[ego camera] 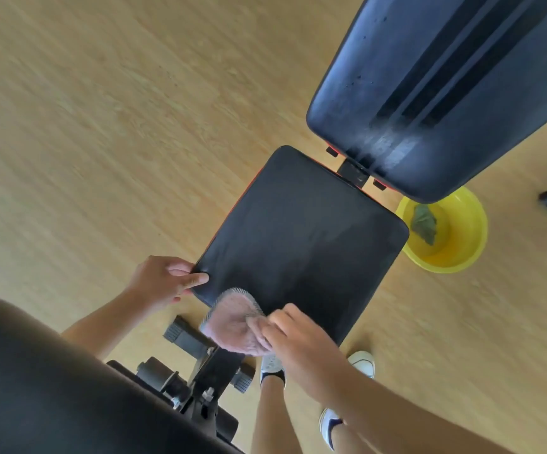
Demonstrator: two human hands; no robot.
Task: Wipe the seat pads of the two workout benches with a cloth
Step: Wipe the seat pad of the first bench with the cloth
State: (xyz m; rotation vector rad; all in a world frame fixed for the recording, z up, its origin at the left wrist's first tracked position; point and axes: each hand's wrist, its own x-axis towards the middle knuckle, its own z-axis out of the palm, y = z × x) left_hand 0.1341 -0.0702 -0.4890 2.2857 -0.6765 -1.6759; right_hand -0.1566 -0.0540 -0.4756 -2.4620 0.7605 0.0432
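the seat pad (pixel 301 244) of the near bench lies flat in the middle of my view, its narrow end toward me. the cloth (pixel 232 319), pinkish with a grey edge, sits on the pad's near corner and hangs slightly past the edge. my right hand (pixel 301 342) presses on the cloth with fingers curled together over its bunched end, which i judge gives a firm grip for a wiping stroke. my left hand (pixel 164 283) is clamped on the pad's left corner, thumb on top and fingers wrapped under the edge, most likely to steady the pad against the push.

beyond the seat, the backrest pad (pixel 435 93) tilts upward and is cut off at the frame's top right. a yellow basin (pixel 462 231) stands on the wooden floor (pixel 101 126) just beside the seat's far right corner, partly hidden under the backrest, with a dark green rag (pixel 424 224) inside. the second bench is not identifiable; my torso hides the lower left.
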